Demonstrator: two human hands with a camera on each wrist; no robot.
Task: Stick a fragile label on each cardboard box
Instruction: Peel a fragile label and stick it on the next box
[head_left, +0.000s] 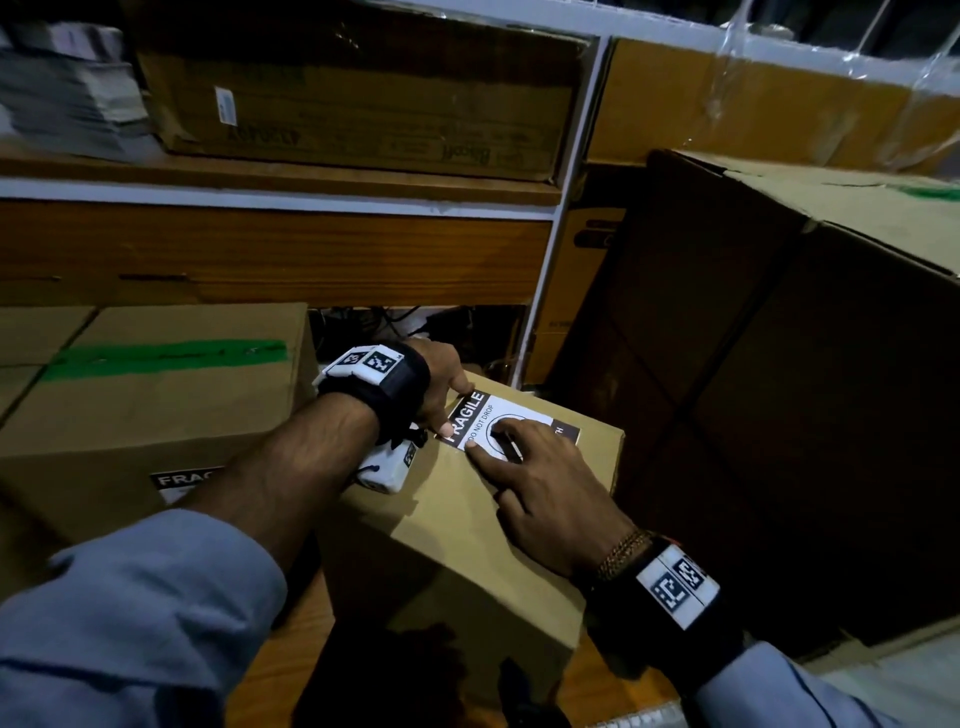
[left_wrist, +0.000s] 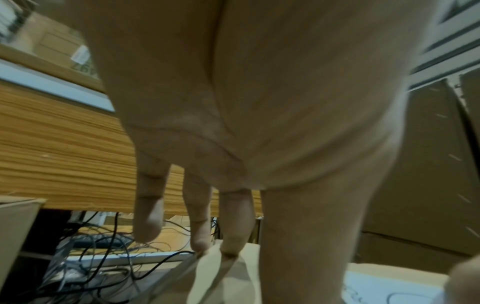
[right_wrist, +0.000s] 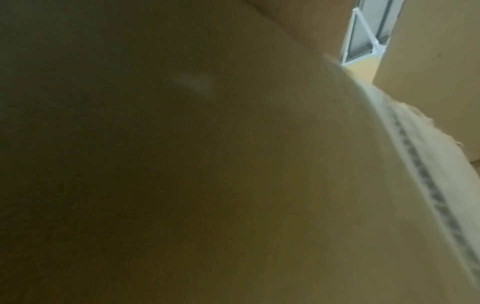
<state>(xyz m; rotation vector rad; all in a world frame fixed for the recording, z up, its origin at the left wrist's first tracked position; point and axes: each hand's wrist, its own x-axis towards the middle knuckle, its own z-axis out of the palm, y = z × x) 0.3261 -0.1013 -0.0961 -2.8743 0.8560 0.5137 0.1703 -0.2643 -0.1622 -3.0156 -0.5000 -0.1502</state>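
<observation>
**Label seating on the small carton**

Cartons surround the work area. The largest is the tall brown cardboard box (head_left: 779, 364) at right, which shows no label on its visible faces. The wide brown cardboard box with green tape (head_left: 156, 395) at left carries a black-and-white sticker (head_left: 182, 480) on its front face, reading "FRA…" before the forearm cuts it off. Between them sits the small plain brown cardboard box (head_left: 467, 530), the carton being labelled.

The black-and-white rectangular fragile label (head_left: 498, 421) lies on the far part of this carton's top face. Legible text: "FRAGILE" and "DO NOT DROP".

Procedure, judged from the present state:
1. Hold the "FRAGILE" end down with the left hand (head_left: 441, 387); its fingers are extended, gripping nothing, with tips on the label edge.
2. Press with the right hand (head_left: 540, 478), fingers spread and flat on the label centre, holding nothing.
3. Smooth outward toward the uncovered dark band to expel air.
4. Firm down all corners.

The flat carton on the wooden shelf (head_left: 353, 93) bears inverted printing, unreadable.
</observation>
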